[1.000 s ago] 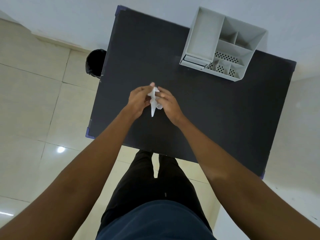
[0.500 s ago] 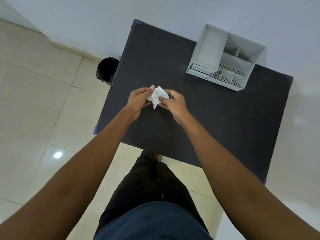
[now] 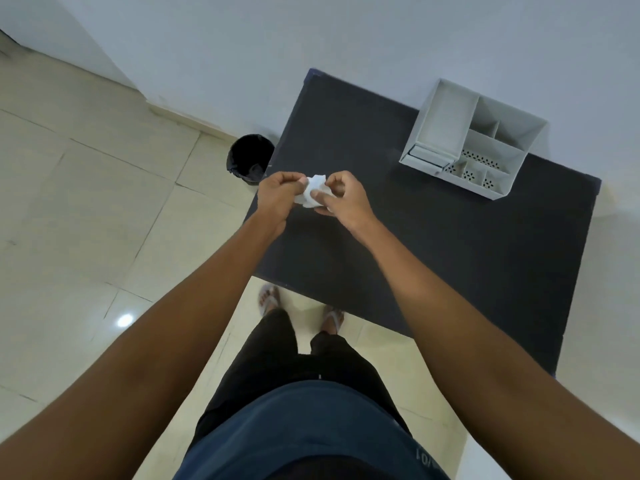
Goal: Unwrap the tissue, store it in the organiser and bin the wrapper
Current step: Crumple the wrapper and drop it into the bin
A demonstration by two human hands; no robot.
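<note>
A small white crumpled tissue (image 3: 313, 192) is held between both hands above the left edge of the dark table (image 3: 433, 244). My left hand (image 3: 277, 199) pinches its left side. My right hand (image 3: 341, 199) grips its right side with thumb and fingers. I cannot tell wrapper from tissue in the white bundle. The white organiser (image 3: 446, 123), with several compartments, stands at the table's far right. A black bin (image 3: 250, 157) sits on the floor just left of the table.
A pale wall runs behind the table and bin. Beige floor tiles (image 3: 86, 202) spread to the left. My legs and sandalled feet stand at the table's near edge.
The white bundle went from a long narrow strip to a crumpled wad between my hands. The view shifted, so table and hands now sit further right and the bin shows fully.
</note>
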